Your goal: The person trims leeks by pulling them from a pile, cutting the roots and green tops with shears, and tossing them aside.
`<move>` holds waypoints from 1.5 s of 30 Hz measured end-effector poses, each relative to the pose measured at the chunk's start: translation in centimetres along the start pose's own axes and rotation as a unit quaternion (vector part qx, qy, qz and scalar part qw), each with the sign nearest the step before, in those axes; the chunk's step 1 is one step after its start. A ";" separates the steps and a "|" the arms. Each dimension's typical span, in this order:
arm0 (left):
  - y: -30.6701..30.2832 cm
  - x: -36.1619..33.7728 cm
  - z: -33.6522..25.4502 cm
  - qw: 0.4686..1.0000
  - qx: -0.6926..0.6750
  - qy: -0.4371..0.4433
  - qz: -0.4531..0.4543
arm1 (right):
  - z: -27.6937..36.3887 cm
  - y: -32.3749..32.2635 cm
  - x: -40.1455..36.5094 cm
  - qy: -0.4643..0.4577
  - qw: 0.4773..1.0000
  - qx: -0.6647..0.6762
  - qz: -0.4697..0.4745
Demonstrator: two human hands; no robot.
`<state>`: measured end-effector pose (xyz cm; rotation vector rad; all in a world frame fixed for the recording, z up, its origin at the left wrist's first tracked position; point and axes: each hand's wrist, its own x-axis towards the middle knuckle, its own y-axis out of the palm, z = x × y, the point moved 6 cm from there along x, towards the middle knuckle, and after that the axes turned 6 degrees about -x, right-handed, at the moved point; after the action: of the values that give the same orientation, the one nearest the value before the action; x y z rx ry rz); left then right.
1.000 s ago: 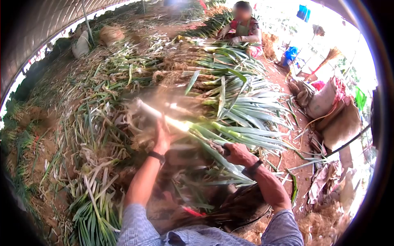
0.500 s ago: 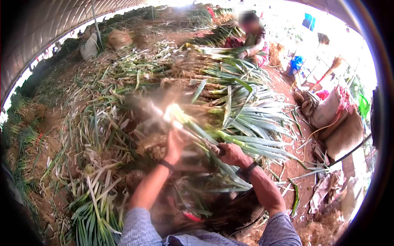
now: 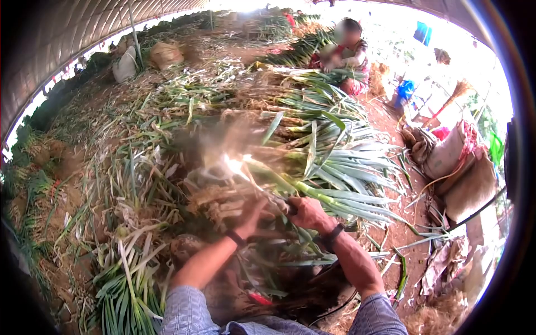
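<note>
My right hand (image 3: 308, 214) is closed round the dark handle of a tool (image 3: 291, 209); its thin front end runs up and left among the leeks. My left hand (image 3: 252, 218) is smeared by motion, just left of the tool and over a bunch of pale leek roots (image 3: 220, 202). Its fingers do not show clearly. A white glare and haze hide the stalk ends above it. Right beyond both hands lies a pile of leeks (image 3: 352, 167), green leaves toward the right and roots toward the left.
Leaf scraps (image 3: 139, 167) cover the ground at left, with a leek bunch (image 3: 128, 298) at lower left. Full sacks (image 3: 466, 178) stand at right near a blue object (image 3: 406, 89). Another person (image 3: 349, 56) sits behind the pile. Two more bags (image 3: 166, 54) are at the back left.
My left hand has moved right and down, closer to my right hand. My right hand has shifted slightly left. The seated person has raised their hands from the leeks toward their chest.
</note>
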<state>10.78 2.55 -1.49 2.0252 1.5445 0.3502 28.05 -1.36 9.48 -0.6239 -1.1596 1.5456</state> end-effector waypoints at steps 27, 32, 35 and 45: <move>-10.3 1.1 -9.2 0.957 -0.118 0.156 -0.215 | -1.6 1.9 -5.4 -0.058 0.993 -0.007 0.105; -6.1 -4.5 -17.6 0.923 -0.079 0.285 -0.246 | -0.1 -0.8 -4.4 -0.049 0.996 0.067 0.029; -10.4 -1.6 -11.1 0.929 0.058 0.181 -0.317 | -1.9 0.4 -4.3 -0.027 0.995 0.061 0.072; -11.5 -8.4 -29.8 0.842 0.061 0.406 -0.349 | -9.2 1.9 -4.6 0.129 0.972 -0.012 0.194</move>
<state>-16.47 4.84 16.98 1.2530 2.7338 0.8905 36.48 -2.39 3.38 -1.0845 -0.8933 1.7126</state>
